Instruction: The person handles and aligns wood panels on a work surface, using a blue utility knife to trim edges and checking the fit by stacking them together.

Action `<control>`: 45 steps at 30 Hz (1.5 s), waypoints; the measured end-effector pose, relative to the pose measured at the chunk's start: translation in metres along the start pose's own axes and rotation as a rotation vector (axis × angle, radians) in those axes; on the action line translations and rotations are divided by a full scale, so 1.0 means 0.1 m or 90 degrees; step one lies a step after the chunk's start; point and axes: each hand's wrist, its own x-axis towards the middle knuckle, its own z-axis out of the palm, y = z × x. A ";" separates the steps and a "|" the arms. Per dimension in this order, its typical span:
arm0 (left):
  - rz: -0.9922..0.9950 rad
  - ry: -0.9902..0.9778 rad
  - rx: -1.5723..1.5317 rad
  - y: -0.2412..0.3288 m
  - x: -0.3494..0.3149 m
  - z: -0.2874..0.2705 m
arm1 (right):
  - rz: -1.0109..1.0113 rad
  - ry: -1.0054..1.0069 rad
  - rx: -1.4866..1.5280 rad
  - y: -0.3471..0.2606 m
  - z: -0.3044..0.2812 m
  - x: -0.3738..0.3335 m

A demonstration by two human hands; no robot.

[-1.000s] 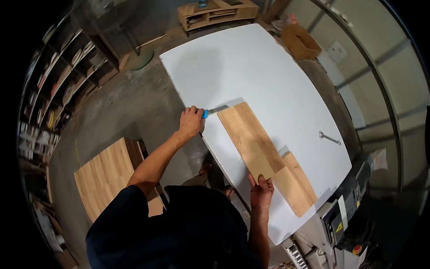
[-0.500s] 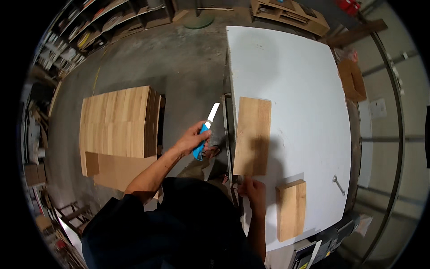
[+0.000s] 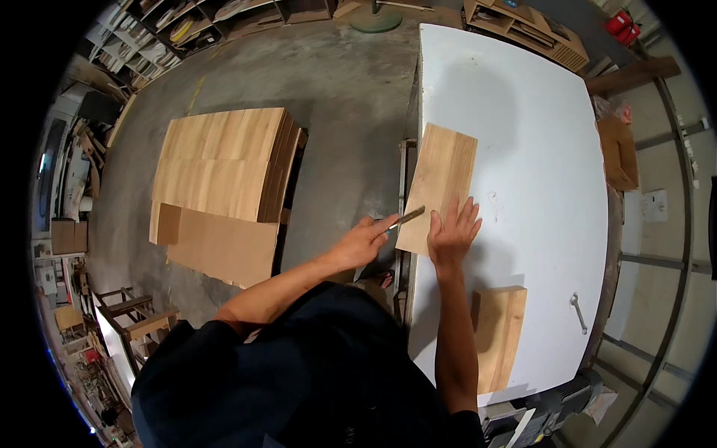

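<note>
left fingers [image 3: 383, 225] curled | right fingers [image 3: 464, 212] spread | 2 forearms [image 3: 293, 284] bare

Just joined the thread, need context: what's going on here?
A person is working on a wooden board on a white table. Their left hand grips a knife, its blade over the board's near part; contact is unclear. The right hand rests on the board, fingers spread. A thicker wooden piece lies nearer the person, with a wrench to its right.

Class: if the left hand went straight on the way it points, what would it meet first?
Probably the wooden board under the right hand; the knife blade overlaps it in view, but height is unclear.
</note>
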 end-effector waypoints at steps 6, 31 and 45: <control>0.033 0.100 0.176 0.11 -0.28 0.21 | -0.002 0.039 0.001 -0.05 0.00 -0.04; -0.051 0.093 0.218 0.24 0.08 0.18 | -0.009 0.024 0.021 -0.04 -0.04 -0.03; -0.033 0.098 0.238 0.21 0.55 0.04 | -0.015 -0.010 0.014 -0.04 -0.06 -0.01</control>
